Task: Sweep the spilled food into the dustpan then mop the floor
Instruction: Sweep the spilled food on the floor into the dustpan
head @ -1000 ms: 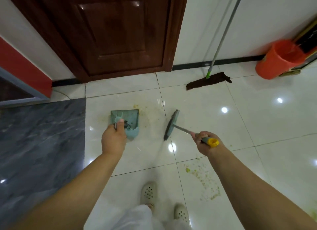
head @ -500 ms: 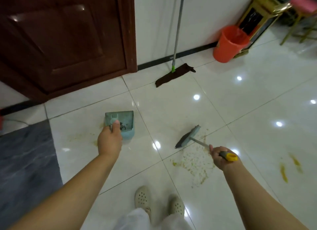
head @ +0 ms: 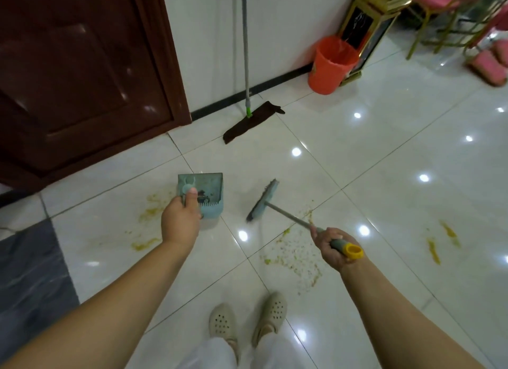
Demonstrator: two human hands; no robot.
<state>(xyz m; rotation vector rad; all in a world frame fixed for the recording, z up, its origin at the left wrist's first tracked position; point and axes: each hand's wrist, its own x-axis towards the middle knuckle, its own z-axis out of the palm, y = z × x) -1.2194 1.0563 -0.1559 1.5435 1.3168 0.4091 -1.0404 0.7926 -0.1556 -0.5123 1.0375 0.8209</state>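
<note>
My left hand grips the handle of a teal dustpan, held just above the white tiled floor with some dark bits inside. My right hand grips the yellow-tipped handle of a small teal brush, whose head hovers right of the dustpan. Spilled yellow-green food crumbs lie on the tiles under the brush handle. More yellow smears sit left of the dustpan, and other streaks lie at the far right. A flat mop with a brown pad leans against the white wall.
A dark wooden door is at the upper left. An orange bucket stands by the wall next to a gold-framed stand. Pink-seated chairs are at the upper right. My feet in beige clogs stand below. Grey marble flooring lies left.
The view has swung right and the crumb patch now lies under the brush. The brush moved right, away from the dustpan, then back a little. Both hands keep their grips.
</note>
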